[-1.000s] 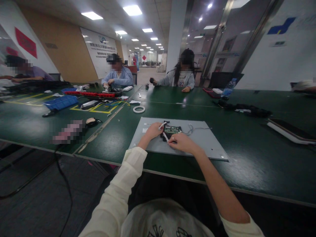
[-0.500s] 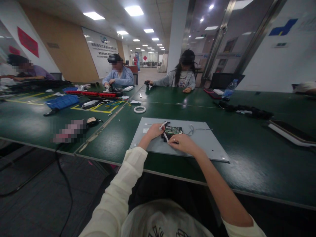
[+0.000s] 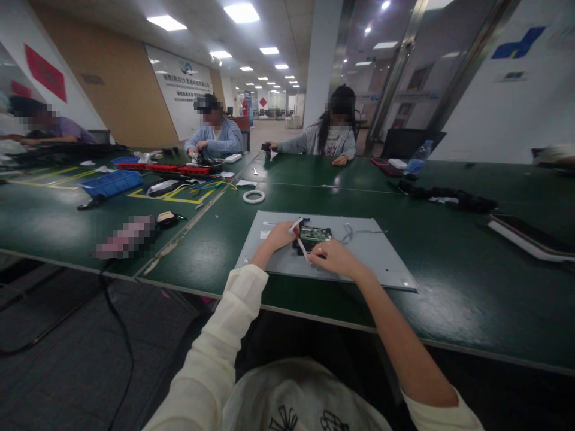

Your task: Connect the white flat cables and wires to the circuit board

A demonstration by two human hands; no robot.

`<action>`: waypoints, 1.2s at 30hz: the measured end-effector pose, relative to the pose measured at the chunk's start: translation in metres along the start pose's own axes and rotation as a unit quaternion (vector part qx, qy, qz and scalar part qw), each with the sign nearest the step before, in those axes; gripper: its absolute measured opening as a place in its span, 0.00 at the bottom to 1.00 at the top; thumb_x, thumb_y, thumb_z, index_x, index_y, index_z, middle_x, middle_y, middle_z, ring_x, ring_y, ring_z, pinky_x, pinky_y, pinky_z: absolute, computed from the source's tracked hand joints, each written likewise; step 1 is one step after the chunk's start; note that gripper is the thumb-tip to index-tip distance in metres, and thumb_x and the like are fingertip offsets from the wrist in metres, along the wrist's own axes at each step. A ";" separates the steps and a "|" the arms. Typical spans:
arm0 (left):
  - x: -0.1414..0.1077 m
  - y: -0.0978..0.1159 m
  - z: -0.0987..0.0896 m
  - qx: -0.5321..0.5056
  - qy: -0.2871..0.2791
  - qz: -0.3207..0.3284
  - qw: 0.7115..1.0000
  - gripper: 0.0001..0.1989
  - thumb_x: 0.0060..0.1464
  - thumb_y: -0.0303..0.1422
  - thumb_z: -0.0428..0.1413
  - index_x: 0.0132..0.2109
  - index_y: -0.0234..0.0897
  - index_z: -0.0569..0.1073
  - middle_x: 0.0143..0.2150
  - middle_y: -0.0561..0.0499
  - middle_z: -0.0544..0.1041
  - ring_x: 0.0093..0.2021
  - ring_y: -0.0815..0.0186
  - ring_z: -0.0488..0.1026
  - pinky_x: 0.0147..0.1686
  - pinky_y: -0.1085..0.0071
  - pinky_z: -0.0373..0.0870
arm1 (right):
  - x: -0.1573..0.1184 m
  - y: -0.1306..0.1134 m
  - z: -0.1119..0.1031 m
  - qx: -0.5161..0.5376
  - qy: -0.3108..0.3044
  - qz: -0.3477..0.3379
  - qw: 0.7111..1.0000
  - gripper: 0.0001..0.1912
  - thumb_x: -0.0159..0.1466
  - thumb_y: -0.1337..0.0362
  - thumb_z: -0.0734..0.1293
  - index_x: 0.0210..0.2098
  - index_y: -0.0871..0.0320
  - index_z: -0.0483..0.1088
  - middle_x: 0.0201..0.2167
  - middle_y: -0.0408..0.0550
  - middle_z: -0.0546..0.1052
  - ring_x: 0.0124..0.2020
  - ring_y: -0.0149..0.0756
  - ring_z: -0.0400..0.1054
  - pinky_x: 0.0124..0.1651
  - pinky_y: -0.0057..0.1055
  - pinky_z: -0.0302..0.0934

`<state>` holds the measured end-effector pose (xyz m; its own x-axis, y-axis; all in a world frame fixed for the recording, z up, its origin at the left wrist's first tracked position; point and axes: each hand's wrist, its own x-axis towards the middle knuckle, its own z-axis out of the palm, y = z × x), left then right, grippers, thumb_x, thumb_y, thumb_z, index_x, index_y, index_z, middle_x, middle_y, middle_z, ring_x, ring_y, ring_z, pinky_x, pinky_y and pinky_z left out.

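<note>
A grey flat panel point(image 3: 363, 254) lies on the green table in front of me. Near its middle sits a green circuit board point(image 3: 317, 233) in a dark mount. My left hand point(image 3: 281, 236) is closed at the board's left side, with a narrow white strip point(image 3: 302, 246) between its fingers. The strip slants down to my right hand point(image 3: 336, 259), whose fingertips pinch its lower end above the panel. Whether it is tape or a flat cable I cannot tell. Behind the board, a thin grey cable point(image 3: 366, 231) runs to the right across the panel.
A white ring-shaped roll point(image 3: 254, 197) lies beyond the panel, with a small wrench point(image 3: 256, 171) farther off. A blue bin point(image 3: 111, 184) and coloured wires point(image 3: 211, 187) are at left. A bottle point(image 3: 420, 158) and a dark-topped slab point(image 3: 530, 236) are at right. Several people sit around the table.
The lower end of the white strip and my right fingertips have shifted very slightly. My left hand keeps its place by the board. The whole view has tilted a little.
</note>
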<state>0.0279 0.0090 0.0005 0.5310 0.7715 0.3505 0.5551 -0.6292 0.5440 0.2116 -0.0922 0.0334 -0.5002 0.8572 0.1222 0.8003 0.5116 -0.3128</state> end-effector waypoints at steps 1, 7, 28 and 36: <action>0.000 0.000 0.000 0.001 0.000 -0.004 1.000 0.09 0.44 0.24 0.50 0.32 0.33 0.74 0.33 0.51 0.76 0.36 0.66 0.71 0.40 0.74 0.65 | 0.000 0.000 0.000 0.002 -0.002 -0.003 1.000 0.20 0.62 0.55 0.57 0.28 0.58 0.75 0.26 0.47 0.75 0.28 0.30 0.65 0.34 0.25 0.53; 0.000 0.000 0.000 -0.001 -0.004 -0.009 1.000 0.08 0.45 0.25 0.50 0.33 0.34 0.73 0.33 0.51 0.76 0.36 0.66 0.71 0.40 0.73 0.64 | 0.002 0.000 0.002 0.011 0.009 -0.004 1.000 0.20 0.63 0.55 0.56 0.29 0.59 0.75 0.28 0.48 0.75 0.28 0.30 0.65 0.34 0.25 0.52; 0.005 0.009 0.000 -0.024 0.088 -0.041 0.995 0.11 0.53 0.33 0.49 0.36 0.34 0.73 0.37 0.49 0.76 0.39 0.65 0.70 0.42 0.72 0.64 | 0.001 0.014 -0.010 0.545 0.194 0.103 0.809 0.18 0.57 0.51 0.62 0.36 0.60 0.72 0.35 0.49 0.74 0.32 0.29 0.67 0.37 0.27 0.63; 0.001 0.044 -0.003 -0.175 0.052 0.003 0.983 0.16 0.52 0.40 0.52 0.43 0.33 0.73 0.42 0.48 0.76 0.42 0.66 0.71 0.42 0.74 0.65 | 0.007 0.023 -0.001 0.669 0.220 0.127 0.699 0.07 0.53 0.63 0.68 0.32 0.59 0.72 0.39 0.49 0.75 0.46 0.36 0.68 0.51 0.32 0.63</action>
<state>0.0508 -0.0175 0.0268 0.4555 0.7846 0.4205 0.2876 -0.5767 0.7646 0.2266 -0.0745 0.0285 -0.0120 0.9960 0.0885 -0.3271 0.0797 -0.9416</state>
